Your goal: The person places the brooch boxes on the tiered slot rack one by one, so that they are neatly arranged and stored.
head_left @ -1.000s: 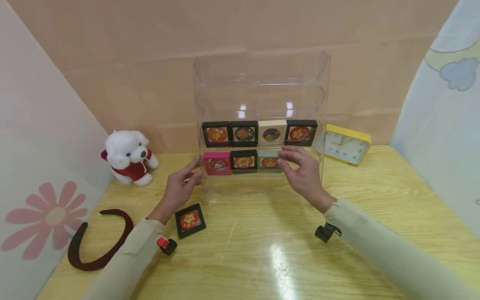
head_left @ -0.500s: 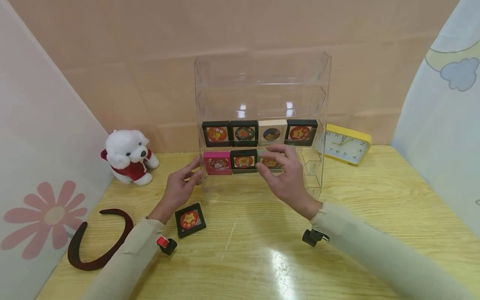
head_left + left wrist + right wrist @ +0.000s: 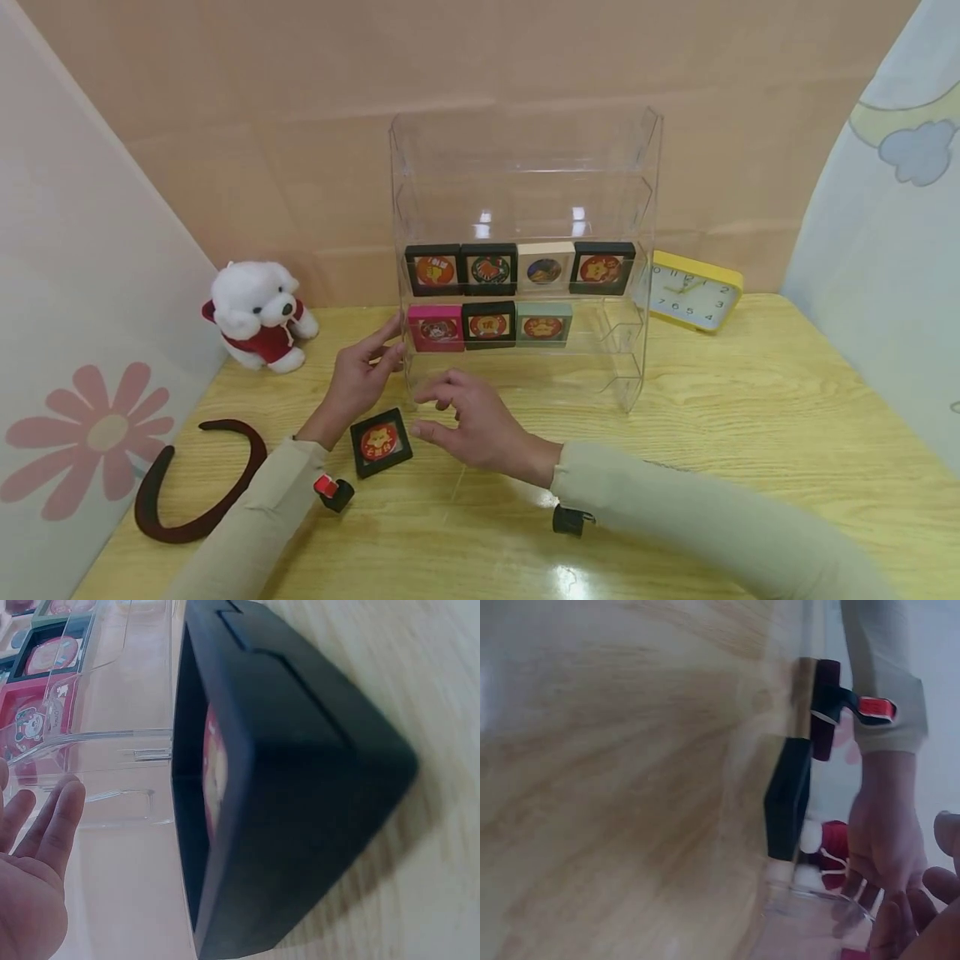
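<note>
A clear acrylic tiered rack [image 3: 517,170] stands upright at the back of the table. My left hand [image 3: 356,379] touches its left side wall, the fingers fairly straight. On a lower tier sit a pink framed badge [image 3: 436,328], a black one [image 3: 490,324] and a pale green one [image 3: 543,325]. Flat on the table lies a loose black square frame [image 3: 381,442] with a red badge and yellow star; in the left wrist view it looms large [image 3: 322,795]. Just right of it hovers my right hand [image 3: 480,425], thumb and fingers apart, holding nothing.
Several more framed badges, among them a cream one [image 3: 545,271], fill the tier above. A white plush dog [image 3: 258,312] sits left of the rack, a yellow clock [image 3: 693,292] right of it. A dark headband [image 3: 198,529] lies front left, by my left sleeve.
My right hand has let go of the pale green frame, which stays on its tier, and has moved down and left towards the loose black frame. My left hand has kept its place.
</note>
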The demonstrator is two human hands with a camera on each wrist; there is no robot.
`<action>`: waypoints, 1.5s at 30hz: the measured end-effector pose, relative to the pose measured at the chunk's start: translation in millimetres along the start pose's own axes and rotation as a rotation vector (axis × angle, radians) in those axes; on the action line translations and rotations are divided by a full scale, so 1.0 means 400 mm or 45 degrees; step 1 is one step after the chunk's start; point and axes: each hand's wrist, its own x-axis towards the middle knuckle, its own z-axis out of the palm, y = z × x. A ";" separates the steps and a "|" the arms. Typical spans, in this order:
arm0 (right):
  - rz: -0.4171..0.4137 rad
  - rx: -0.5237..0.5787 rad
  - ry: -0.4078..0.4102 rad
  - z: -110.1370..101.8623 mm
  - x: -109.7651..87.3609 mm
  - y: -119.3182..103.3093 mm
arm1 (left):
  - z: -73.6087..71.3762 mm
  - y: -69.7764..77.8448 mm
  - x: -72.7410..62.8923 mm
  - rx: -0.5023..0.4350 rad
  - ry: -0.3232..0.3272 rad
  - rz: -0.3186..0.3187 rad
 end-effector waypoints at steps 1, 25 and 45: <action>0.028 0.004 -0.050 0.008 -0.002 0.000 | 0.000 0.000 -0.001 0.001 0.000 -0.003; -0.024 -0.379 -0.765 0.074 -0.032 0.023 | -0.001 0.005 -0.005 -0.023 0.016 -0.031; 0.049 -0.493 -0.819 0.077 -0.022 0.034 | 0.002 0.007 -0.001 -0.026 0.015 -0.020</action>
